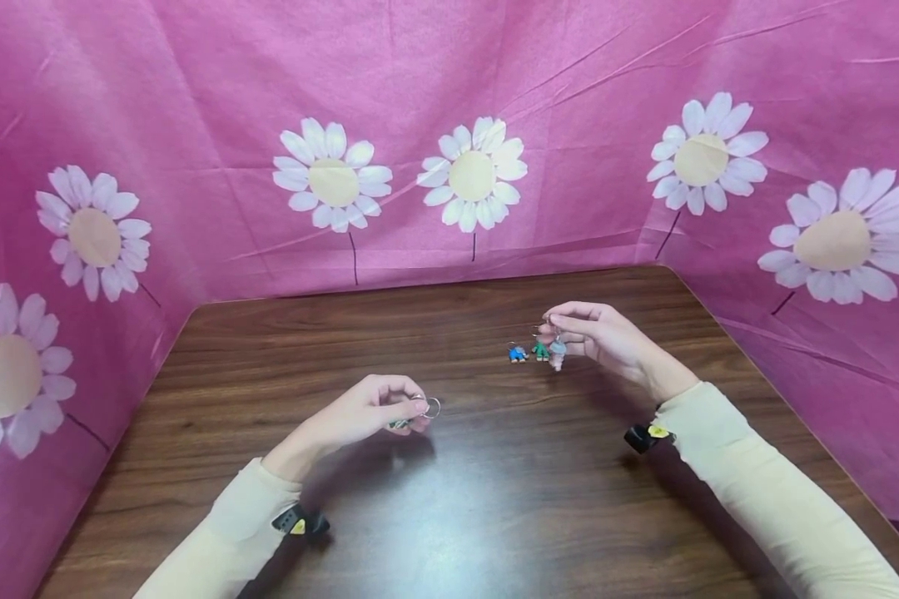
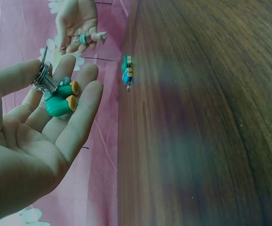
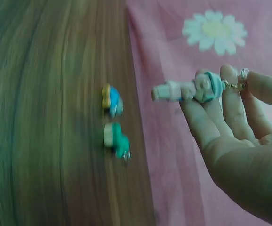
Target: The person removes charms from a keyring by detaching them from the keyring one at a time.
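Note:
My left hand [image 1: 374, 409] is held over the middle of the table and pinches the metal ring and chain of a keychain between thumb and forefinger. Its green figure with orange feet [image 2: 58, 104] lies against the fingers in the left wrist view. Farther back and to the right, my right hand [image 1: 607, 339] grips the ring of another keychain, from which a pale pink figure in a teal hat [image 3: 206, 87] hangs. Beside that hand, a blue figure keychain [image 1: 519, 355] and a green figure keychain [image 1: 541, 350] stand close together on the table.
A dark wood-grain table [image 1: 285, 349] spreads under both hands. Behind it and along its sides hangs a pink cloth [image 1: 584, 216] printed with white daisies. Black wrist cameras sit at both cream sleeves [image 1: 764, 474]. Light glares off the table's front middle.

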The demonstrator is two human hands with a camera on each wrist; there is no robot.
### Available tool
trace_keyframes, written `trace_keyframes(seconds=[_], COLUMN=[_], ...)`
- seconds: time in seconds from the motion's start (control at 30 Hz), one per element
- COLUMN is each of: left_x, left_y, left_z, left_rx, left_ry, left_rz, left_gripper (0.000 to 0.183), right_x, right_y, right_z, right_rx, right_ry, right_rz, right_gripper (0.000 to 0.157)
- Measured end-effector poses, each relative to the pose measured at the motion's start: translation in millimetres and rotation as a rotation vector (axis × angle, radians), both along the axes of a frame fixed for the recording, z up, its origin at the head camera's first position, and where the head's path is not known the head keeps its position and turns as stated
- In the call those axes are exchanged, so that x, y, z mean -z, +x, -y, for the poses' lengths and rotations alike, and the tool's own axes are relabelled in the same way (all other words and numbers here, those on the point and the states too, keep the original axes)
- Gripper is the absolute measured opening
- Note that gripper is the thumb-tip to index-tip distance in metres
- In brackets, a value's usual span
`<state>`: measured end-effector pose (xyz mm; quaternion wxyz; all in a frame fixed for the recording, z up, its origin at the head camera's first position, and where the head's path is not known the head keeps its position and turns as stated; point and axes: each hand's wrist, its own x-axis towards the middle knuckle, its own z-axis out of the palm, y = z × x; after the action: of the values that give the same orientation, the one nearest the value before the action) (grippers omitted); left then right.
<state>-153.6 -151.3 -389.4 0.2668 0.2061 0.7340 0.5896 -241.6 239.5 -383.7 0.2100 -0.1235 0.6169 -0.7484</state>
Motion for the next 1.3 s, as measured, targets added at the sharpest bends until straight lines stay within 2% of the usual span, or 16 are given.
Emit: trace_keyframes(seconds=[0.2, 0.43, 0.67, 0.87, 0.97, 1.17, 1.3], left_x=[4.7, 8.6, 10.4, 11.9, 12.0, 13.4, 13.6], left_y=[-3.4, -3.4, -3.0, -2.5, -2.4, -3.0, -3.6], left_z=[1, 3, 4, 4, 4, 4, 4], left_rx=[0.007, -0.020, -0.032, -0.013, -0.012, -0.020, -0.022], left_ry=[0.002, -0.004, 0.004, 0.008, 0.005, -0.017, -0.021], left_rz=[-0.002, -0.025, -0.052, -0.063, -0.066, -0.056, -0.040], left_gripper=[0.026, 0.026, 0.030, 0.029, 0.027, 0.020, 0.020], right_x=[12.0, 27.9, 40.0, 44.9, 46.4, 46.7, 45.7], right_y=[-14.1, -25.7, -37.9, -42.9, -44.4, -46.1, -47.1], right_z=[-21, -35, -39, -39, -38, -34, -32], right_rx=[-0.006, -0.046, 0.001, 0.028, 0.034, 0.062, 0.071], right_ry=[-0.045, -0.073, 0.017, 0.040, 0.093, 0.304, 0.335], right_rz=[0.031, 0.078, 0.120, 0.151, 0.125, 0.008, -0.024], right_gripper=[0.019, 0.021, 0.021, 0.023, 0.026, 0.036, 0.043])
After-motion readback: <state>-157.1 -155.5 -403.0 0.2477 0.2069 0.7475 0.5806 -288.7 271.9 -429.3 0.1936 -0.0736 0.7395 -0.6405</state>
